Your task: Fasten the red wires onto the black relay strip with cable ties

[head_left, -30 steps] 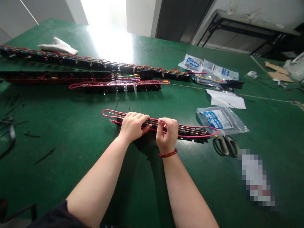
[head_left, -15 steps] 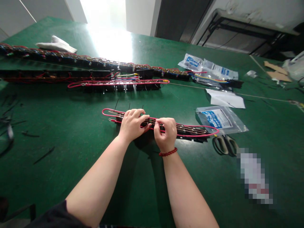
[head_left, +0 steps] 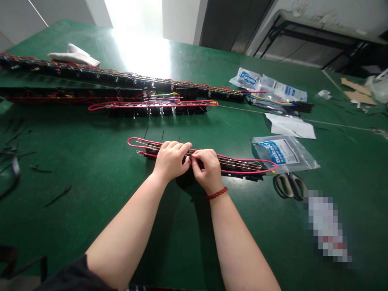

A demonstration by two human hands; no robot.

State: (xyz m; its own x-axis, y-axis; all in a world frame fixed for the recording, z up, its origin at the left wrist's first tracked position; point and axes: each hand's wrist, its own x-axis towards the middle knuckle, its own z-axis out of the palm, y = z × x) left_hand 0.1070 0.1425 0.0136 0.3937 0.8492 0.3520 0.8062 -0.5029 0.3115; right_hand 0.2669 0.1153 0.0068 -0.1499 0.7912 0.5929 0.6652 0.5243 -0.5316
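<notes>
A black slotted strip (head_left: 247,176) lies lengthwise in front of me, with thin brass-coloured rods along its top. A red cable (head_left: 142,140) loops out past both of its ends. Several thin black cable-tie tails (head_left: 163,135) stick up behind its left part. My left hand (head_left: 171,161) is closed over the middle of the strip, fingers on the far side and thumb on the near side. Beside it, my right hand (head_left: 208,169), with a red bead bracelet, is pinched against the strip. What its fingertips hold is hidden.
Longer wired strips (head_left: 106,76) lie across the back, with a shorter looped one (head_left: 188,110) before them. To the right are plastic bags (head_left: 307,158), white paper (head_left: 292,126) and scissors (head_left: 289,185). A white glove (head_left: 74,55) lies far left; black scraps (head_left: 59,196) lie nearer.
My right hand has moved slightly left along the strip, so its fingertips now meet my left thumb. The left hand keeps its hold, and the strip has shifted slightly left in view.
</notes>
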